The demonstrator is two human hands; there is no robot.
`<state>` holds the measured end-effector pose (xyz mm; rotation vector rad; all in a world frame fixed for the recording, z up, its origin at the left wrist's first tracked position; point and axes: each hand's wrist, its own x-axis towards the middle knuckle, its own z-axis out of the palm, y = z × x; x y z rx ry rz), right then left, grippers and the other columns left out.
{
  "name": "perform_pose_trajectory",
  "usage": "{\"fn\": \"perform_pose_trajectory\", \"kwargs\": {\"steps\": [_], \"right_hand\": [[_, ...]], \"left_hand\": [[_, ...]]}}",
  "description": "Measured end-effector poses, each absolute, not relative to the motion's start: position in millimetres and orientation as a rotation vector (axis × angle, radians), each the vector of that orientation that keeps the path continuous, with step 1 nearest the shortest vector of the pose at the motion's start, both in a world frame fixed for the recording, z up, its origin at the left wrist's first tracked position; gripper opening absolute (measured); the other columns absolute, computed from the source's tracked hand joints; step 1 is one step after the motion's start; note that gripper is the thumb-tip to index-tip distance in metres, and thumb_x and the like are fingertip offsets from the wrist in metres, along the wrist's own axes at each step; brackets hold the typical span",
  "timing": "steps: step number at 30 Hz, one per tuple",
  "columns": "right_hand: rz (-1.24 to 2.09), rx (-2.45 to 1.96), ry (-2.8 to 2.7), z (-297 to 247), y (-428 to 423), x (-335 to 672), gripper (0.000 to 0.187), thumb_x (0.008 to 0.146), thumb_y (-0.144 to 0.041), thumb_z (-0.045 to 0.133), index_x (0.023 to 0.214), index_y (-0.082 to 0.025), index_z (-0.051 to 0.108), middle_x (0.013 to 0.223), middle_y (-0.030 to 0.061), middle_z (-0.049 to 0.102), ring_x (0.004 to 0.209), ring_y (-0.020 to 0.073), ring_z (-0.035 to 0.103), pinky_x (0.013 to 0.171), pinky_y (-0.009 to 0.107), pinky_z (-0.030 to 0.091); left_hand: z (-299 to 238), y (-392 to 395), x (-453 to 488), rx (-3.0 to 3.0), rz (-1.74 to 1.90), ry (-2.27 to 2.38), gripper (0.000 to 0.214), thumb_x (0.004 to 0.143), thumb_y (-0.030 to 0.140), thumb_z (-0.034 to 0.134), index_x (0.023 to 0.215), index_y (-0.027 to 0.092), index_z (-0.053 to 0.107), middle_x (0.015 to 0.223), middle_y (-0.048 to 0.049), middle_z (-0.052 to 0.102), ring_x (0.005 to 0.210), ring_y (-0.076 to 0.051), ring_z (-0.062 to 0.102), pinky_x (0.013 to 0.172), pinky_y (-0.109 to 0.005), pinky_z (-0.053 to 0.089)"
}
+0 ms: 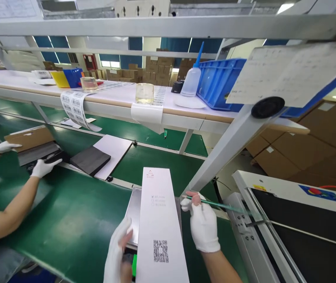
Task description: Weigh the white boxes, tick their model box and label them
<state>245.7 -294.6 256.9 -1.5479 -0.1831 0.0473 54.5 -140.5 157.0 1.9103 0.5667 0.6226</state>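
Observation:
A long white box (pixel 159 220) with a QR code and printed check circles lies in front of me, over a silver-grey flat piece (pixel 133 212). My left hand (pixel 117 251), in a white glove with bare fingertips, is beside the box's left side, fingers apart and somewhat blurred; I cannot tell whether it touches the box. To the right of the box, my right hand (pixel 203 224), gloved likewise, pinches a thin green strip (pixel 215 203) that stretches toward the right and blurs at its far end. A bright green bit (pixel 134 265) shows beside my left hand.
At left, a co-worker's gloved hands (pixel 42 168) handle an open box (pixel 32 141). A black box (pixel 90 160) lies on a white board (pixel 117 151). A slanted metal post (pixel 215 157) and a conveyor machine (pixel 309 228) stand at right. The shelf holds a blue bin (pixel 221 82).

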Motion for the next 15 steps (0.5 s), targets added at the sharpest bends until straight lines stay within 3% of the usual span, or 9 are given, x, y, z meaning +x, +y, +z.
{"fn": "perform_pose_trajectory", "kwargs": {"steps": [3, 5, 8, 9, 11, 12, 15], "right_hand": [[0.038, -1.678, -0.416, 280.6, -282.6, 277.4, 0.053, 0.087, -0.069, 0.06, 0.087, -0.016, 0.067, 0.072, 0.0068, 0.064, 0.067, 0.0215, 0.059, 0.068, 0.035, 0.049], [0.053, -1.754, -0.544, 293.1, -267.5, 294.6, 0.046, 0.088, -0.062, 0.059, 0.084, -0.017, 0.066, 0.073, 0.0061, 0.065, 0.069, 0.0211, 0.059, 0.066, 0.032, 0.047], [0.096, -1.891, -0.613, 301.8, -245.6, 311.6, 0.042, 0.092, -0.057, 0.05, 0.08, -0.019, 0.061, 0.069, 0.0049, 0.064, 0.066, 0.0205, 0.06, 0.064, 0.031, 0.045], [0.096, -1.935, -0.615, 302.4, -240.3, 315.2, 0.041, 0.093, -0.057, 0.048, 0.08, -0.019, 0.06, 0.069, 0.0049, 0.065, 0.065, 0.0206, 0.06, 0.064, 0.031, 0.044], [0.083, -2.01, -0.63, 301.8, -233.2, 320.1, 0.04, 0.093, -0.055, 0.046, 0.08, -0.02, 0.06, 0.072, 0.0055, 0.067, 0.067, 0.0219, 0.063, 0.066, 0.031, 0.044], [0.069, -2.044, -0.642, 301.1, -231.2, 321.8, 0.039, 0.093, -0.054, 0.045, 0.08, -0.021, 0.06, 0.073, 0.0058, 0.068, 0.07, 0.0229, 0.064, 0.068, 0.032, 0.044], [0.079, -2.091, -0.659, 298.9, -228.6, 325.1, 0.038, 0.093, -0.053, 0.042, 0.079, -0.022, 0.059, 0.077, 0.0062, 0.071, 0.076, 0.0247, 0.067, 0.069, 0.033, 0.045]], "left_hand": [[168.0, -137.8, 43.3, 2.053, 0.622, 0.431, 0.048, 0.073, 0.057, 0.068, 0.119, 0.043, 0.07, 0.127, -0.0037, 0.069, 0.128, -0.039, 0.059, 0.091, -0.054, 0.063], [186.0, -106.1, 40.6, 2.051, 0.671, 0.396, 0.047, 0.072, 0.054, 0.064, 0.118, 0.046, 0.069, 0.124, 0.0019, 0.07, 0.136, -0.036, 0.053, 0.088, -0.053, 0.063], [216.0, 10.8, 29.0, 2.028, 0.799, 0.409, 0.048, 0.081, 0.045, 0.038, 0.12, 0.049, 0.067, 0.117, 0.0103, 0.069, 0.142, -0.026, 0.041, 0.082, -0.045, 0.056], [223.6, 61.6, 21.9, 2.037, 0.823, 0.35, 0.042, 0.074, 0.043, 0.047, 0.109, 0.05, 0.071, 0.108, 0.0114, 0.072, 0.137, -0.026, 0.048, 0.072, -0.043, 0.059], [233.2, 159.2, 6.1, 2.119, 0.89, 0.315, 0.037, 0.077, 0.045, 0.04, 0.087, 0.049, 0.076, 0.087, 0.0104, 0.071, 0.128, -0.024, 0.056, 0.061, -0.033, 0.056], [236.2, 198.4, -0.6, 2.192, 0.901, 0.319, 0.042, 0.08, 0.044, 0.034, 0.085, 0.049, 0.076, 0.086, 0.0098, 0.07, 0.128, -0.023, 0.056, 0.062, -0.033, 0.055], [246.6, 253.4, -8.6, 2.39, 1.021, 0.1, 0.039, 0.07, 0.049, 0.049, 0.101, 0.061, 0.069, 0.099, 0.0104, 0.07, 0.131, -0.028, 0.056, 0.063, -0.039, 0.062]]}}
